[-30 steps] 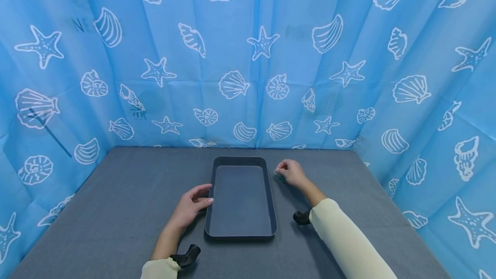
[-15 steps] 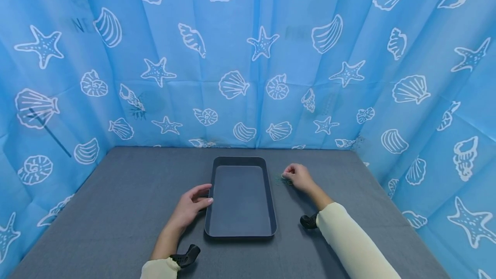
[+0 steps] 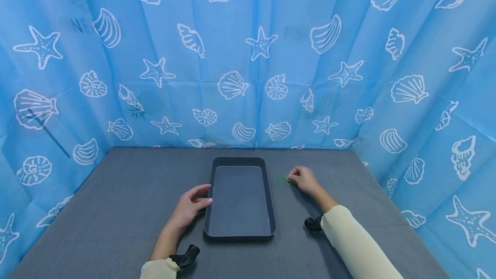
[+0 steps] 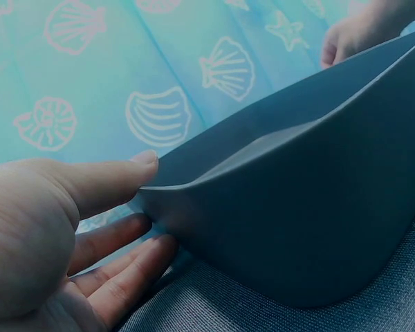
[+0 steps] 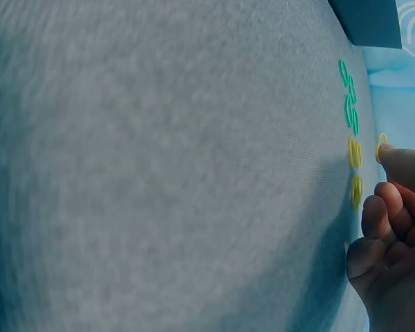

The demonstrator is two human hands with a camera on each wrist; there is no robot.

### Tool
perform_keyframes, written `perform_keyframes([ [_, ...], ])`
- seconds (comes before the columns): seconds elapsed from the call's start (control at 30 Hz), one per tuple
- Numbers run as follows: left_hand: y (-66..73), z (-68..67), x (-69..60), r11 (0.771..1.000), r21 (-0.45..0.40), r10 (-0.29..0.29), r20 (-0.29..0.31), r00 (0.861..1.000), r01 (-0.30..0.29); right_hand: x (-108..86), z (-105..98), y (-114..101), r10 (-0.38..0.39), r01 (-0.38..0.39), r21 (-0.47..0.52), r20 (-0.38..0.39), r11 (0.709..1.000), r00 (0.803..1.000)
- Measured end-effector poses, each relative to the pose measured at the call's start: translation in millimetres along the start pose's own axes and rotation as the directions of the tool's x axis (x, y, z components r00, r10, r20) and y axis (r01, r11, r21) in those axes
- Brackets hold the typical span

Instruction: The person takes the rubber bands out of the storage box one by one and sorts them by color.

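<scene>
A dark rectangular tray (image 3: 240,201) lies on the grey cloth, its long sides running away from me. My left hand (image 3: 187,206) rests at its left side. In the left wrist view the thumb touches the tray's rim (image 4: 194,185), with the other fingers loosely extended near the outer wall. Right of the tray, my right hand (image 3: 306,180) pinches a thin yellow ring (image 5: 382,136), raised off the cloth, between thumb and finger. Below it lie several yellow rings (image 5: 352,152) and several green rings (image 5: 348,109) in a small patch.
Grey cloth (image 3: 135,201) covers the table around the tray. A blue curtain (image 3: 232,59) with white shell prints hangs behind and at both sides. A black wrist device (image 3: 187,256) sits at each sleeve cuff.
My right hand has moved a little right and toward me, uncovering more of the green rings. The left hand and tray stay put.
</scene>
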State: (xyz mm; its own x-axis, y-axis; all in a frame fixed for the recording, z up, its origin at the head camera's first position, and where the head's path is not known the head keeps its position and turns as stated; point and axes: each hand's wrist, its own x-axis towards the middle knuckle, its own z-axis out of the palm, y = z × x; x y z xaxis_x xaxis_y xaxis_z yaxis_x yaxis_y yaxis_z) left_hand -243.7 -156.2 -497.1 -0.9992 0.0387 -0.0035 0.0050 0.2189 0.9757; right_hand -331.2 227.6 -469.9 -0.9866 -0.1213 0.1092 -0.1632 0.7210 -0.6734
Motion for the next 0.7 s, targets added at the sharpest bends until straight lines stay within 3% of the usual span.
perform_keyframes([
  [0.3, 1.5, -0.2, -2.5, 1.0, -0.003, 0.008, 0.002, 1.0, -0.008, -1.6, -3.5, 5.8, 0.062, -0.061, -0.025, 0.003, 0.998, 0.998],
  [0.7, 0.5, 0.0, -2.2, 1.0, -0.001, 0.022, -0.002, 1.0, -0.022, -4.5, -10.4, 13.9, 0.083, -0.083, -0.045, 0.0, 0.996, 0.997],
])
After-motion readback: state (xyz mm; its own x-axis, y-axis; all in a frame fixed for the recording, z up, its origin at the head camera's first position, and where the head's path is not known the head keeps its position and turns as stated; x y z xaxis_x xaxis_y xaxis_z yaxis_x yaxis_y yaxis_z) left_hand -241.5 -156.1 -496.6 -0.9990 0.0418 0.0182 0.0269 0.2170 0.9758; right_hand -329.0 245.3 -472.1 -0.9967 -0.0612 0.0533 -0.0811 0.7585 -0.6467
